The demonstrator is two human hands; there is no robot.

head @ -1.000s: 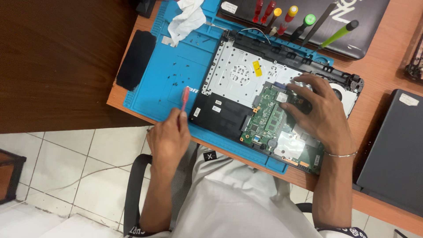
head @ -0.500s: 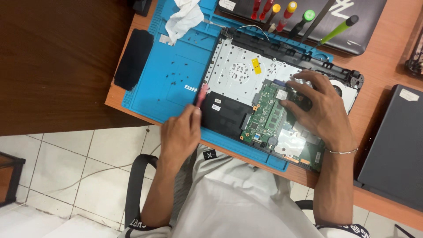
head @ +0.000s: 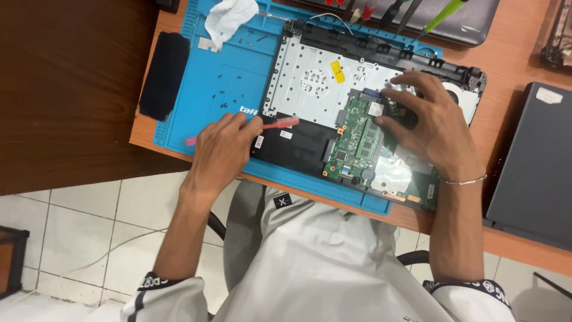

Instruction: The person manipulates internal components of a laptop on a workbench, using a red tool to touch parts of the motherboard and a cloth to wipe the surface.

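An opened laptop base (head: 316,83) lies on a blue work mat (head: 220,89), its silver metal plate, black battery (head: 298,146) and green circuit board (head: 357,140) exposed. My left hand (head: 223,149) holds a thin red tool (head: 280,123), its tip pointing right over the battery's top edge. My right hand (head: 426,122) rests fingers-down on the board's upper right part, near the fan. A thin bracelet circles that wrist.
A crumpled white cloth (head: 229,16) and several small screws sit on the mat's far side. A black pad (head: 164,74) lies left of the mat. Screwdrivers (head: 444,15) lie on a dark laptop at the back. Another grey laptop (head: 536,161) is right.
My left hand has carried the red tool rightwards from the mat to the battery, turning it from upright to pointing right. My right hand has stayed on the board.
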